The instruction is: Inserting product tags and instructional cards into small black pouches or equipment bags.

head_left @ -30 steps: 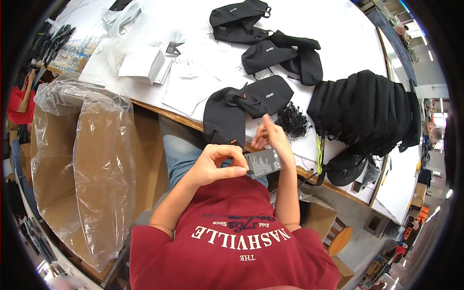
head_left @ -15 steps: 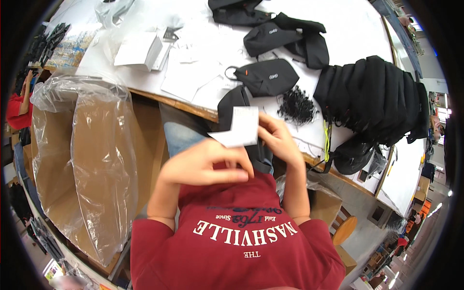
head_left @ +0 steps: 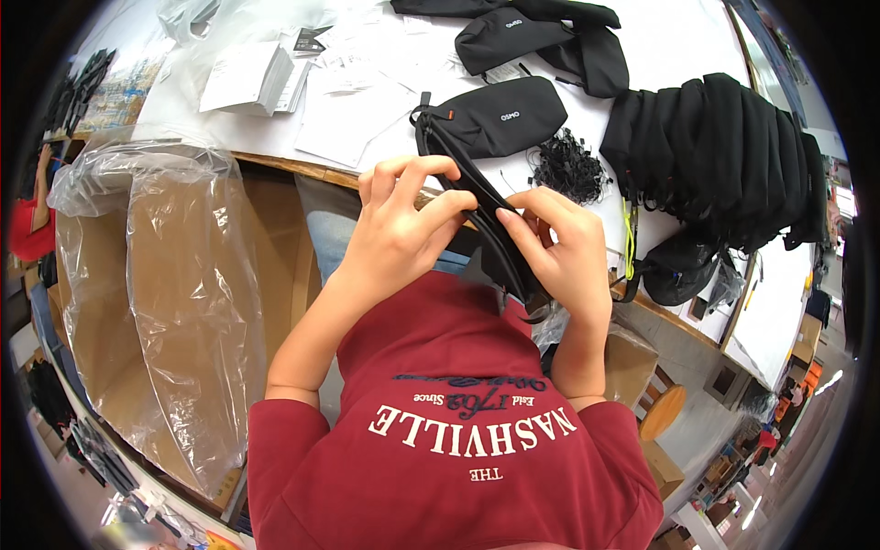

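A black zip pouch (head_left: 500, 240) is held in front of my shirt at the table's edge, its long zipped opening slanting from upper left to lower right. My left hand (head_left: 403, 215) pinches the left edge of that opening with thumb and index finger, the other fingers curled. On the opposite edge, my right hand (head_left: 564, 247) grips with thumb and fingertips. The pouch's inside is mostly hidden. Just beyond lies another black pouch (head_left: 513, 117) with a small orange tab, and a heap of short black cords (head_left: 568, 170) sits to its right.
Black pouches stand in a thick row (head_left: 715, 156) at the right, near a yellow-green strap (head_left: 630, 240). A stack of white leaflets (head_left: 246, 81) lies at the back left. Left of me is a cardboard box (head_left: 188, 275) lined with clear plastic. A round stool (head_left: 662, 412) is at lower right.
The folded white paper that was by my right hand is out of sight. Both hands have moved onto the pouch's opening, my left hand going up and away from my body.
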`<state>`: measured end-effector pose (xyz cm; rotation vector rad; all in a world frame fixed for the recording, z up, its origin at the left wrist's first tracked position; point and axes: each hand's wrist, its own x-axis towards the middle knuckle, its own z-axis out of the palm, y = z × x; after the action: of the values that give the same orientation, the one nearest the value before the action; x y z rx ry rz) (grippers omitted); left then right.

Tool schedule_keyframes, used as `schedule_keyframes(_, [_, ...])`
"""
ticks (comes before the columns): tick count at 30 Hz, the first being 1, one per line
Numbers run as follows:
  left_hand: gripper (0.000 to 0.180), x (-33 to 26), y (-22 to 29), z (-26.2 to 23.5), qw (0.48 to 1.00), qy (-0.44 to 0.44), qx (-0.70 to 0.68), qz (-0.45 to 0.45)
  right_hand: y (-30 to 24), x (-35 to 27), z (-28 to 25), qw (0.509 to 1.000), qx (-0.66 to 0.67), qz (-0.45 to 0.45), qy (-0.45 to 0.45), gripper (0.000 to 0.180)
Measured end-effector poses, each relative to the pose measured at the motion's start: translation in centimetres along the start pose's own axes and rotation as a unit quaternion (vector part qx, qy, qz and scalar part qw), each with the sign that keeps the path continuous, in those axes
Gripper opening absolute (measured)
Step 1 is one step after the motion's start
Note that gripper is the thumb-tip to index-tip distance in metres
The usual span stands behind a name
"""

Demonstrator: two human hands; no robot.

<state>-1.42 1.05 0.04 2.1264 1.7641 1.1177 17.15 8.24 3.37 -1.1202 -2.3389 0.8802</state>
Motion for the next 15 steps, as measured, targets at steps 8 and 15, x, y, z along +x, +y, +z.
schedule_keyframes(8, [0.025, -0.6, -1.2, 1.5, 0.996, -0.017, -0.066, 0.065, 0.4, -0.3, -0.1, 0.996, 0.063, 0.056, 0.028, 0.011])
schedule_keyframes(15, [0.033, -1.1, -1.9, 1.7, 0.994, 0.038, -0.051, 0.087, -0.4, -0.1, 0.5, 0.993, 0.104, 0.056, -0.012, 0.012])
